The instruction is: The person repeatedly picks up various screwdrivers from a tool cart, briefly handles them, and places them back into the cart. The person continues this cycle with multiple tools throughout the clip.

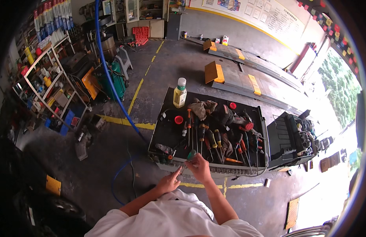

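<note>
My right hand (198,168) is closed around a screwdriver with a green handle (191,154), held over the near edge of a black-topped tool cart (168,139). My left hand (170,181) is just left of it, index finger extended towards the screwdriver's shaft; whether it touches is too small to tell. On the cart lie several screwdrivers (211,139), pliers (257,145), a red-and-black power tool (236,120), a crumpled grey cloth or glove (199,110) and a red cap (178,119). A bottle of yellowish liquid (179,95) stands upright at the cart's far left corner.
A blue hose (112,86) hangs at the left and runs down beside the cart. Right of the cart stands a second black cart (282,133) with parts. Vehicle lift ramps (236,78) lie beyond. A shelf rack (57,86) and a green wheeled machine (116,83) stand at left.
</note>
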Action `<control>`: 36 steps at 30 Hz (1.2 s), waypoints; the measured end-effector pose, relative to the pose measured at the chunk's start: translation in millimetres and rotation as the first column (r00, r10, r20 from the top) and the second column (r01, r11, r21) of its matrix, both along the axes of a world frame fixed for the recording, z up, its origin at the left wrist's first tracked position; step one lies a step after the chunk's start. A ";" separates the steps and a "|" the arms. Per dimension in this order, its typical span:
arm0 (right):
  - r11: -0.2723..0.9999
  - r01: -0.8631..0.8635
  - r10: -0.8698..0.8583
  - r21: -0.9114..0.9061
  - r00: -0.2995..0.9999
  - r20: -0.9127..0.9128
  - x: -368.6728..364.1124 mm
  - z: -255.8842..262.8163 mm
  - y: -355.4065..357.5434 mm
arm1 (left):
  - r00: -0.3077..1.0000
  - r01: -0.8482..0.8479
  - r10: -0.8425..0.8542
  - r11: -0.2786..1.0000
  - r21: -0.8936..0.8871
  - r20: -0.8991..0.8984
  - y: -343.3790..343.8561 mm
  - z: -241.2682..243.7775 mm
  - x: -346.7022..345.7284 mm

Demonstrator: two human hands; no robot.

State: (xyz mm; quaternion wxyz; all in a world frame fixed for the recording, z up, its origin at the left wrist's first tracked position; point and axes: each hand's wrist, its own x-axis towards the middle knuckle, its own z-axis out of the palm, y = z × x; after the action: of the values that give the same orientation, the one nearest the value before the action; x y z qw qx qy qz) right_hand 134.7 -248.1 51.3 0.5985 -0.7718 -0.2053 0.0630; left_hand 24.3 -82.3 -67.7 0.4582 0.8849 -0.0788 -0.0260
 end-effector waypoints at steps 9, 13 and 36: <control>0.998 -0.063 0.063 0.011 0.998 0.005 -0.6 -3.0 6.9 | 1.000 -0.003 0.003 0.998 -0.068 0.003 -2.1 -34.2 6.5; 0.997 -0.074 0.074 0.001 0.997 0.029 -2.6 3.4 6.5 | 0.999 -0.016 0.014 0.999 -0.051 -0.046 -4.4 -26.2 5.6; 0.991 -0.125 0.131 -0.053 0.983 0.125 8.2 -14.0 21.2 | 0.985 -0.136 0.103 0.956 -0.258 -0.138 0.0 -29.7 3.3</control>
State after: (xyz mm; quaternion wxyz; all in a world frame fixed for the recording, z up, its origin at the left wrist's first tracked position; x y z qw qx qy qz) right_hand 142.8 -226.9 37.3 0.5613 -0.7727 -0.2911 0.0562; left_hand 27.6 -82.3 -97.4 0.5780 0.8150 0.0006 -0.0420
